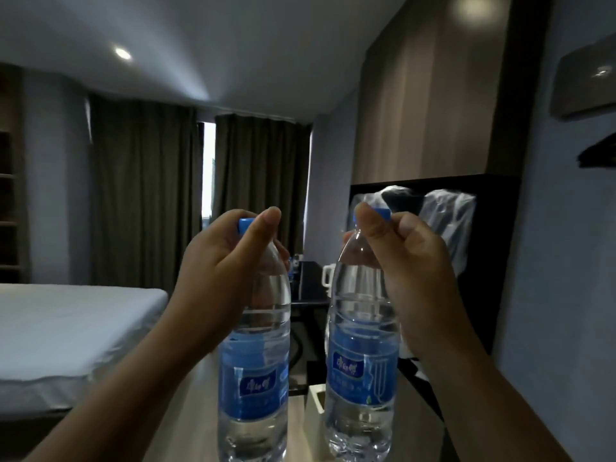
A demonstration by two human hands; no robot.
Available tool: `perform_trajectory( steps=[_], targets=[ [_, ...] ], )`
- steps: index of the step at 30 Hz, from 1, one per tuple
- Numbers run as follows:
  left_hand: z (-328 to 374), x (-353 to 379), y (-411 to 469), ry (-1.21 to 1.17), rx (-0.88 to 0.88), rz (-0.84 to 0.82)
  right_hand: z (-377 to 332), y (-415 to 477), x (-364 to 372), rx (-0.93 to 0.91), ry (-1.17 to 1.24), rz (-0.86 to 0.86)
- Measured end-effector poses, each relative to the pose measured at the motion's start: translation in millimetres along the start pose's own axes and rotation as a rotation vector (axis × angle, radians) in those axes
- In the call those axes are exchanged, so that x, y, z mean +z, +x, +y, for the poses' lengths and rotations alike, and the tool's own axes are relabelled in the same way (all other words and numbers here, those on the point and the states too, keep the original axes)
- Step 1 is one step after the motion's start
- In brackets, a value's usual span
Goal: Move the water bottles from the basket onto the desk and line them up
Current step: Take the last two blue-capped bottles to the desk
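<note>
**Two water bottles held upright by their caps over the table**

At left, left hand (226,261) in a closed grip round the blue cap and neck of the left bottle (253,361). At right, right hand (403,261) pinching the right bottle (361,361) the same way. Both hanging side by side, apart, over the wooden table (190,401); bases out of view, basket unseen. Best lowered straight, set level, labels forward, evenly spaced. Blue labels with white Chinese characters, too blurred to read.
</note>
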State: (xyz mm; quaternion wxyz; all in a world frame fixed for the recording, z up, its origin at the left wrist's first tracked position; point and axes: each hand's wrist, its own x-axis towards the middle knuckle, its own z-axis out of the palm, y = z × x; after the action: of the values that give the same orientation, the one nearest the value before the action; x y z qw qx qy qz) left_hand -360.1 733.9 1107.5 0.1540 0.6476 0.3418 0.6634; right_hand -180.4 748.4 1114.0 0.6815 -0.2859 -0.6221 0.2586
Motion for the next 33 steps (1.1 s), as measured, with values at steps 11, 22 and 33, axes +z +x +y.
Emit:
perform_trajectory(
  steps=[11,22,33],
  targets=[
    [-103.5,-110.2,97.7,0.144,0.025,0.019,83.7,77.8,152.5,-0.018,0.124,-0.011],
    [-224.5,-120.1,191.2,0.178,0.021,0.028,188.7,167.9,209.4,-0.018,0.154,-0.038],
    [-345.0,-82.0,302.8,0.171,0.064,0.039,306.7,289.8,223.7,-0.029,0.163,-0.062]
  ],
)
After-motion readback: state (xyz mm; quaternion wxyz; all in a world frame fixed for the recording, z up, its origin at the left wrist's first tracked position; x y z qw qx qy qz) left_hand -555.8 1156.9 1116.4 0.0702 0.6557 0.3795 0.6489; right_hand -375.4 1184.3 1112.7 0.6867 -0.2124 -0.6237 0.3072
